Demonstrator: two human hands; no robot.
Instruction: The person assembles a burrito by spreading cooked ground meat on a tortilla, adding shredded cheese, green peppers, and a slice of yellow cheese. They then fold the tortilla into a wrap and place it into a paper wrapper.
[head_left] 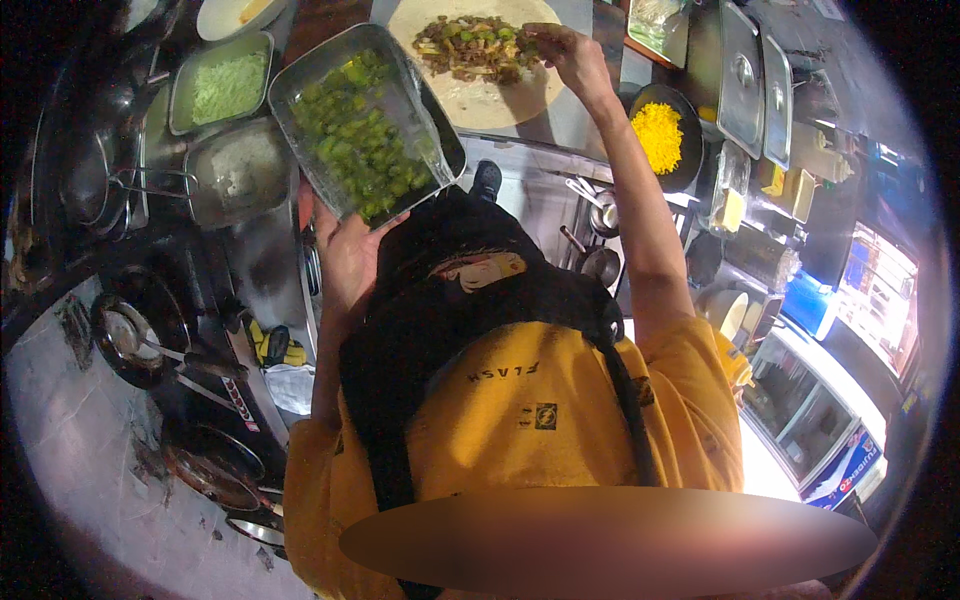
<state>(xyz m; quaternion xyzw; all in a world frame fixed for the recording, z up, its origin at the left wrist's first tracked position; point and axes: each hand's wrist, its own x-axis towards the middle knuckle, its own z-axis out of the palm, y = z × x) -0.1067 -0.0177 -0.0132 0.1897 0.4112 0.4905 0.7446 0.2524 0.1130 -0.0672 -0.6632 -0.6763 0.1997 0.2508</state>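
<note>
Reaching over bare flatbread [490,108] to edge of filling [470,48]: right hand [575,58]

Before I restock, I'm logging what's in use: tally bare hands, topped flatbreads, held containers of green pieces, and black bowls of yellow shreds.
Bare hands (left hand, right hand): 2
Topped flatbread: 1
Held container of green pieces: 1
Black bowl of yellow shreds: 1
Total: 5

Blazing white at the window [880,290], well right of the right hand [572,64], dimmer beyond the left hand [348,252], smeared behind both, bending into black at the edges!
</note>
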